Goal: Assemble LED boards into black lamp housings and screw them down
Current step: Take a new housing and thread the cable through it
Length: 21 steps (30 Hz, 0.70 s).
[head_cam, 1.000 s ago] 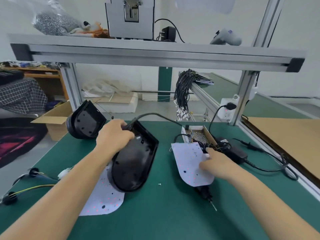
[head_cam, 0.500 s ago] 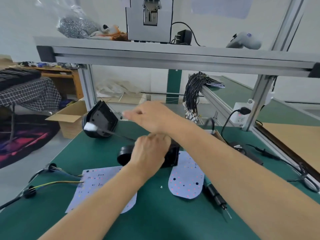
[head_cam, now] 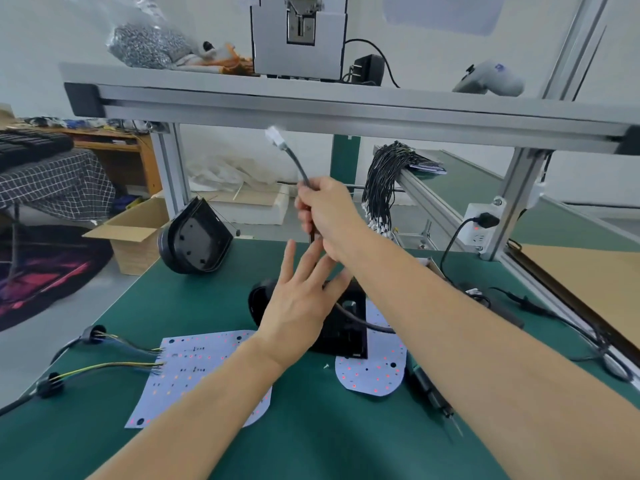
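Observation:
A black lamp housing [head_cam: 346,327] lies on the green mat in the middle, partly hidden by my arms. My right hand [head_cam: 325,213] is raised above it and grips its black cable [head_cam: 298,166], whose white connector [head_cam: 275,136] points up. My left hand [head_cam: 303,296] hovers over the housing with fingers spread and straight, holding nothing. A white LED board [head_cam: 194,368] with yellow-green wires lies at the left front. Another LED board [head_cam: 375,372] lies under the housing's near edge. A second black housing [head_cam: 195,239] stands tilted at the back left.
An electric screwdriver [head_cam: 431,396] lies right of the second board. A bundle of black cables [head_cam: 381,192] hangs from the rail at the back. A power adapter and cords [head_cam: 512,306] lie at the right. The aluminium shelf beam [head_cam: 346,112] crosses overhead. A cardboard box [head_cam: 135,237] sits off the table's left.
My right hand has pulled the cable up and to the right, lifting its connector towards the beam. My left hand has let go of the housing and opened its fingers.

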### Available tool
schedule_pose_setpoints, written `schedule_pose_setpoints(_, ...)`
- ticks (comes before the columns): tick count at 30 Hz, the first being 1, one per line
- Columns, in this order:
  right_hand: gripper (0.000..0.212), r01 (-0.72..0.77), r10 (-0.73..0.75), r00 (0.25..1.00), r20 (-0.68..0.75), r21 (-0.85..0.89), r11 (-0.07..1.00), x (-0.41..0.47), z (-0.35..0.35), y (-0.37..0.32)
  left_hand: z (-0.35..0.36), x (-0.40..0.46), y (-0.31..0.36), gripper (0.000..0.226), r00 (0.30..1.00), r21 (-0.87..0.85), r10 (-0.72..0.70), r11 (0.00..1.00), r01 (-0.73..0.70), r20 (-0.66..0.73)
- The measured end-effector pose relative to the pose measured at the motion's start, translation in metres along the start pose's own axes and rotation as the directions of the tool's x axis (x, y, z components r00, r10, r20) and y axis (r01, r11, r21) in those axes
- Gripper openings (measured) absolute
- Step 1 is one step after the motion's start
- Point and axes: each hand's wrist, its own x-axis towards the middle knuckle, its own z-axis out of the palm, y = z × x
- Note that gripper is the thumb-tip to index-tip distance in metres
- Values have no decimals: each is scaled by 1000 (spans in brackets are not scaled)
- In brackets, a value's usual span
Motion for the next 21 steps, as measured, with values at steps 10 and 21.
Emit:
schedule_pose_setpoints(10,20,193,-38,964,-262,597,779,-10,-33,-14,2,-11,2,75,991,-117,40,992,-55,-127)
schedule_pose_setpoints(21,20,368,-238,908,-344,384,847,-32,-109,-43,-21,22,-25,51,818,-169,-524,807,566,240)
